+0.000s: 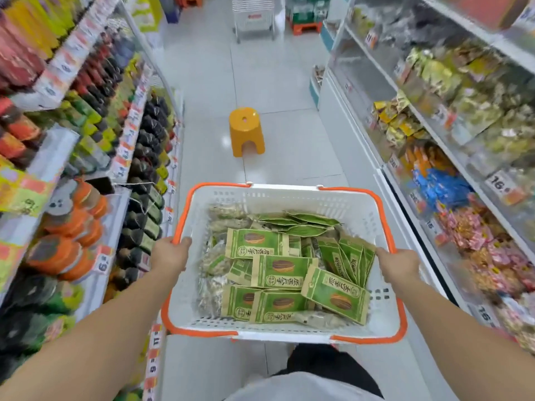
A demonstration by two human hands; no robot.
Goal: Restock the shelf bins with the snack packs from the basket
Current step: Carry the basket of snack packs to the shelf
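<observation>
A white plastic basket (289, 198) with an orange rim is carried in front of me over the aisle floor. It holds several green and tan snack packs (282, 272) and some clear bags along its left side. My left hand (170, 254) grips the basket's left rim. My right hand (398, 267) grips the right rim. The shelf bins (451, 192) on the right hold mixed wrapped snacks behind clear fronts with price tags.
An orange plastic stool (247, 131) stands in the middle of the white tiled aisle ahead. Shelves of bottles and jars (86, 157) line the left side. A white trolley (254, 18) stands at the far end of the aisle.
</observation>
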